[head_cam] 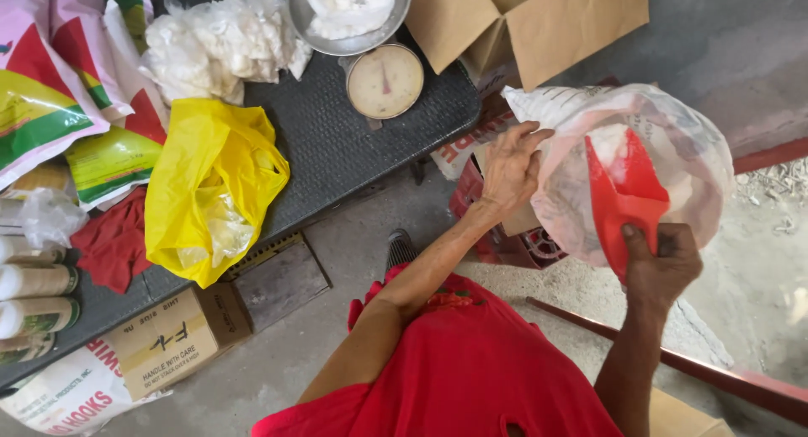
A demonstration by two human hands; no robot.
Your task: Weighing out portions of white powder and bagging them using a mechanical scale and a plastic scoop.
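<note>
My left hand (511, 166) grips the left rim of a clear plastic bag (682, 151) and holds its mouth wide. My right hand (662, 263) is closed on the handle of a red plastic scoop (621, 193), whose blade reaches down into the bag. White material shows inside the bag, around the scoop. Both arms come out of a red garment at the bottom of the view.
A dark table (337, 142) on the left carries a dial scale (385, 81) with a metal bowl (349, 16) of white powder, a yellow bag (210, 184), colourful sacks (59, 83) and white bottles (34, 281). Cardboard boxes (522, 24) and a red crate (505, 239) stand nearby.
</note>
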